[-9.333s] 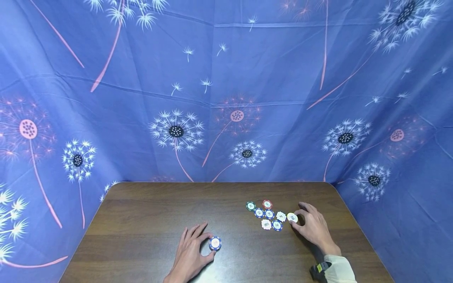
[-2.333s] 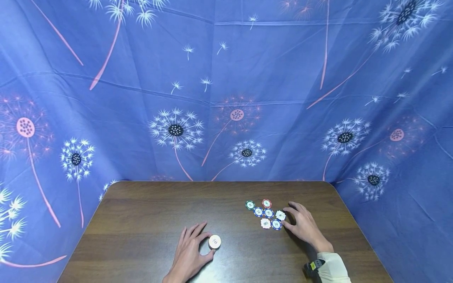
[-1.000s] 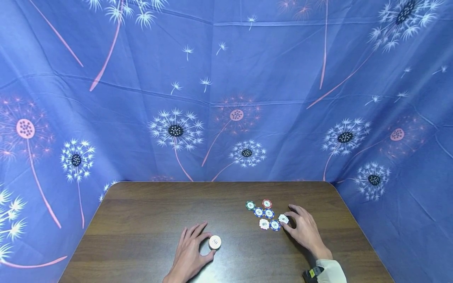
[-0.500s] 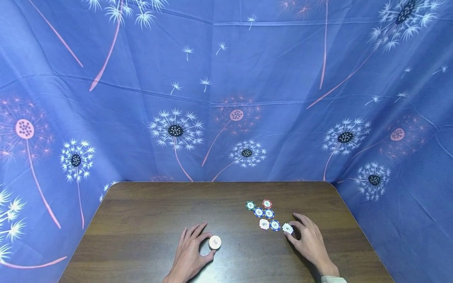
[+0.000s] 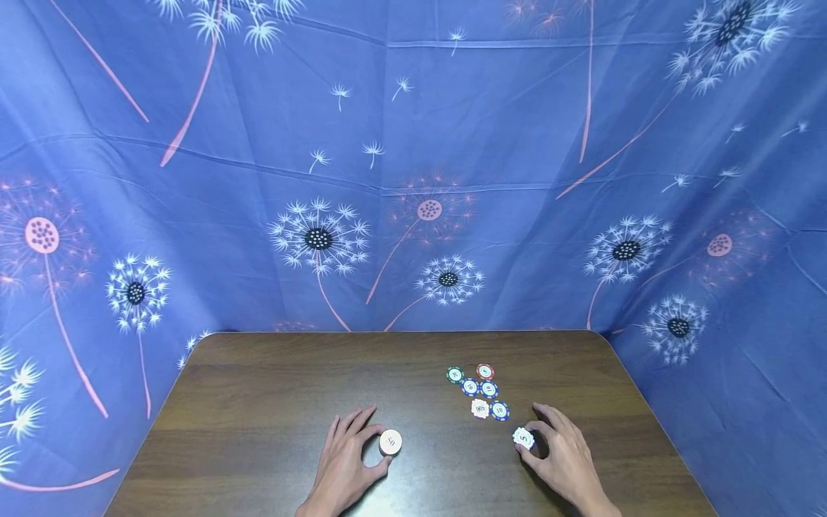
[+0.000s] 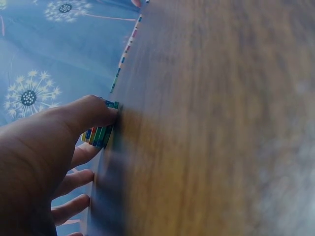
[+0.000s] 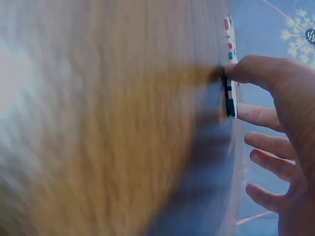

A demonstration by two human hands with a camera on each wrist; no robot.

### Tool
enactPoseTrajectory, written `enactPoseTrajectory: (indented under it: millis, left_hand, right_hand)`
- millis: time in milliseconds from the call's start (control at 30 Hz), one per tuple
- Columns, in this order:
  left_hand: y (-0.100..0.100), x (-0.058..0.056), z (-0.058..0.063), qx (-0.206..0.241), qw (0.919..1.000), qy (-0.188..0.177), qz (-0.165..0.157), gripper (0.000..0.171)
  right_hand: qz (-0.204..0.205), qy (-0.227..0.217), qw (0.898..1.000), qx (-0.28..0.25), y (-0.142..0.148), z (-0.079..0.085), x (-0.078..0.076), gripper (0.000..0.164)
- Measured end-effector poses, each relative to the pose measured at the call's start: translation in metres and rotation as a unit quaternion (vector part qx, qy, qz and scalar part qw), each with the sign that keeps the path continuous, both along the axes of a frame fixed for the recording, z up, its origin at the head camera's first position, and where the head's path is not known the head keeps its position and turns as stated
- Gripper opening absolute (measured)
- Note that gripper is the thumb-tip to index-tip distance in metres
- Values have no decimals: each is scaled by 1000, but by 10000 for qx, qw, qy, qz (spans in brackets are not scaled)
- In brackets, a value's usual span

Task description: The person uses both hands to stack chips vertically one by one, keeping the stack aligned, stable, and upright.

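My left hand point(image 5: 349, 459) grips a stack of poker chips point(image 5: 390, 442) between thumb and forefinger, its other fingers spread on the table. A pale chip marked 50 tops the stack; the left wrist view shows its coloured edges point(image 6: 98, 136) in layers. To the right, my right hand point(image 5: 563, 456) pinches a white poker chip point(image 5: 523, 438) marked 5. In the right wrist view this chip point(image 7: 230, 97) stands out by its black-and-white edge, low over the wood, with the remaining fingers spread behind.
Several loose chips lie flat beyond the hands: green point(image 5: 455, 374), red point(image 5: 484, 371), a pale one marked 500 point(image 5: 480, 408), and blue ones, including one nearest my right hand point(image 5: 500, 410). A blue dandelion cloth point(image 5: 413, 143) hangs around the brown table point(image 5: 271, 402).
A chip marked 50 was carried from the right onto the left hand's stack. Since then the right hand has taken the white 5 chip from the group and drawn it nearer.
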State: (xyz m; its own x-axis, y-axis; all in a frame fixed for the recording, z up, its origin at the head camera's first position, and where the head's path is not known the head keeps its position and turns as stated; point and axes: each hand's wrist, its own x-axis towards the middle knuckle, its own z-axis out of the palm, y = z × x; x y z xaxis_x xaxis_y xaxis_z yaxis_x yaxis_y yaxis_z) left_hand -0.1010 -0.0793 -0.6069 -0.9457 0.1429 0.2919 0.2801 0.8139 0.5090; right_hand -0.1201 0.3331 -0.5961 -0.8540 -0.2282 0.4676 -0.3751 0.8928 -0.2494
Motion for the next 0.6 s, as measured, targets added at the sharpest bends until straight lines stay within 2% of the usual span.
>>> enactPoseTrajectory:
  millis: [267, 600]
  left_hand:
    - [0, 0, 1, 30, 10000, 38, 37, 37]
    - [0, 1, 0, 29, 10000, 88, 37, 38]
  right_hand:
    - [342, 62, 9994, 4, -22, 4, 5, 34]
    - [1074, 365, 9935, 15, -63, 12, -1, 35]
